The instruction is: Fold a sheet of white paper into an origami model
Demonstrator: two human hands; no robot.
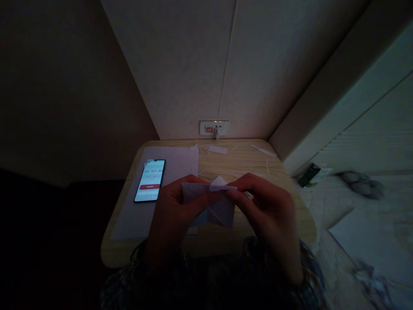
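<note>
A folded piece of white paper (222,211) is held up between both hands, above the front of the small wooden table (238,247). My left hand (180,209) pinches its left part, with the thumb lying across the near face. At the upper right edge, my right hand (264,202) grips the paper between thumb and forefinger. A small pointed flap stands up at the top between the fingertips. Something small and shiny lies partly hidden behind my right hand.
A lit phone (150,181) showing a running timer lies on white sheets (180,157) at the left. Paper strips (218,149) are scattered toward the back. A wall socket (214,128) with a plug is behind the table. A box (311,175), slipper (361,184) and papers (371,241) are on the floor.
</note>
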